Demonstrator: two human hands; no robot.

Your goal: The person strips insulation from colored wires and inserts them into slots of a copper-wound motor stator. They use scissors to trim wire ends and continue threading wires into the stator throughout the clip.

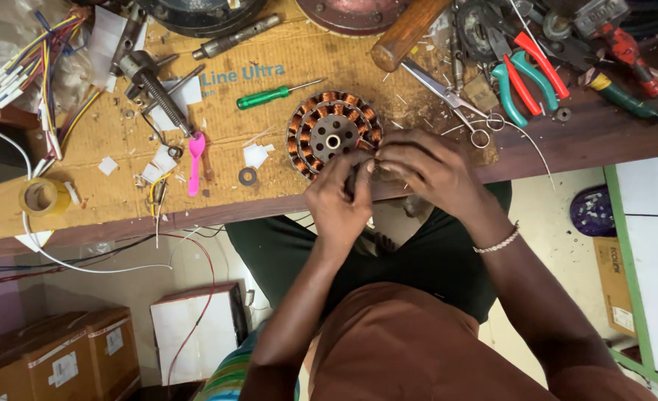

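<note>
Two hands (pixel 385 182) over cluttered cardboard-covered workbench (pixel 121 171).

Both forearms reach forward; the left hand (pixel 338 200) and right hand (pixel 424 169) meet, fingertips pinched together, each grip closed.

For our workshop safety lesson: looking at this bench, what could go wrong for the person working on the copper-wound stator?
1. The stator lies near the bench edge, where both hands, left hand and right hand, work; it might slip off.
2. The thin copper windings could get nicked or bent by the fingers.
3. Open scissors lie close to the right hand, a possible cut hazard.
</note>
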